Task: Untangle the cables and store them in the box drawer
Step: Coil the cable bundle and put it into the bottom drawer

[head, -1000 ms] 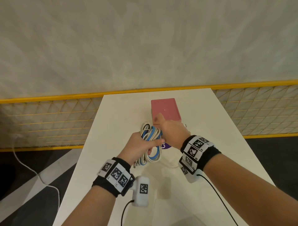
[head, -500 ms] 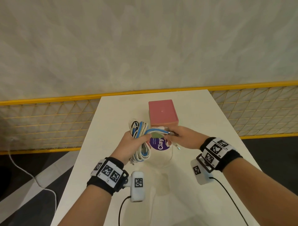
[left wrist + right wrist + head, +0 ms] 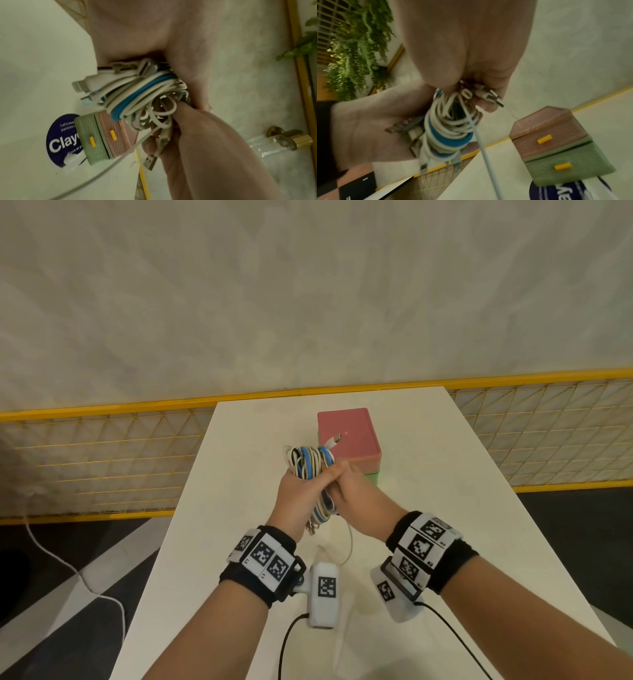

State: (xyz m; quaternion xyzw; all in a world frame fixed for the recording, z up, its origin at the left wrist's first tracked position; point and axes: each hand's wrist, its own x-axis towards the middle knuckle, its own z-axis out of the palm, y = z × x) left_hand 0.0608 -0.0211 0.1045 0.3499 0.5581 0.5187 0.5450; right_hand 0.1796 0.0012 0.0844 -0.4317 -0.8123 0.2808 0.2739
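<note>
A tangled bundle of white and blue cables (image 3: 310, 465) (image 3: 137, 93) (image 3: 448, 129) is held above the white table (image 3: 428, 508). My left hand (image 3: 301, 491) grips the bundle around its middle. My right hand (image 3: 349, 491) meets it from the right and pinches cable ends and plugs (image 3: 486, 95) at the bundle. One white plug (image 3: 333, 440) sticks up over the box. The small drawer box (image 3: 347, 436) (image 3: 556, 147) (image 3: 101, 136) has a pink upper drawer and a green lower drawer with yellow handles, both closed. A thin white cable (image 3: 486, 159) hangs down to the table.
A round dark-blue sticker (image 3: 61, 140) lies on the table in front of the box. A yellow-framed mesh fence (image 3: 102, 460) runs behind the table before a pale wall. A white cord (image 3: 68, 563) trails on the floor at left. Wrist-camera leads hang near the front edge.
My right hand, which had drawn a blue cable end out to the right, has come back against the left hand at the bundle. Both hands sit slightly higher and closer together.
</note>
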